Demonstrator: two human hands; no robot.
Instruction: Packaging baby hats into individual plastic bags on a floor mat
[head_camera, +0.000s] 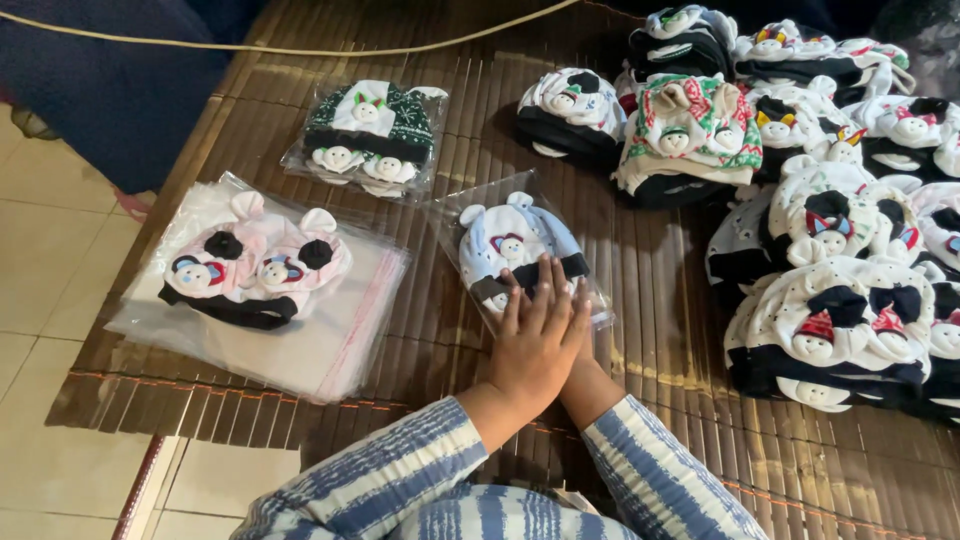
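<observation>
My left hand (535, 345) lies flat on top of my right hand (588, 372), fingers stretched out. Both press down on the near end of a clear plastic bag (455, 215) that holds a pale blue and white baby hat (510, 240) with small doll faces. The right hand is mostly hidden under the left. Both sleeves are striped blue and white. The bag rests on a brown bamboo mat (450, 380).
A pink hat (255, 265) sits on a stack of clear bags (300, 350) at the left. A bagged green hat (368, 125) lies behind it. Several unbagged hats (830, 230) are piled at the right. Tiled floor (50, 250) borders the mat's left edge.
</observation>
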